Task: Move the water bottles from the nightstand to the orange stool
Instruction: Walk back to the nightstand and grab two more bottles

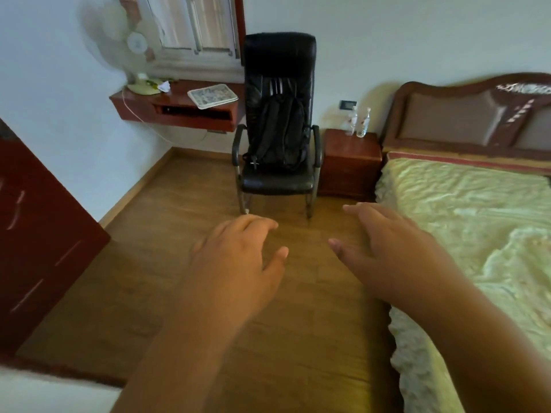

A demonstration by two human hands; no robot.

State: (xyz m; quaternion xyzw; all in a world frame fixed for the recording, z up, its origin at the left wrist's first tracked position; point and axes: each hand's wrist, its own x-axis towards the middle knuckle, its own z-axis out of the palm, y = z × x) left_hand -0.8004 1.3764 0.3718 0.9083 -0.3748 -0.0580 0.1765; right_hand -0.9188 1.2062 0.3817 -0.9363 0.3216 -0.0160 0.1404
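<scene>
No legible text in the head view. Two water bottles (357, 122) on the nightstand (351, 150) carry labels, print too small and blurred to read. Patterned tray (213, 96) on the wall shelf (179, 110): markings present, not resolvable as characters. Headboard (465, 114) bears a pale decoration at its top right; cannot tell whether it is lettering or ornament. Fan (135, 43) hub shows a faint round mark, unreadable.
</scene>
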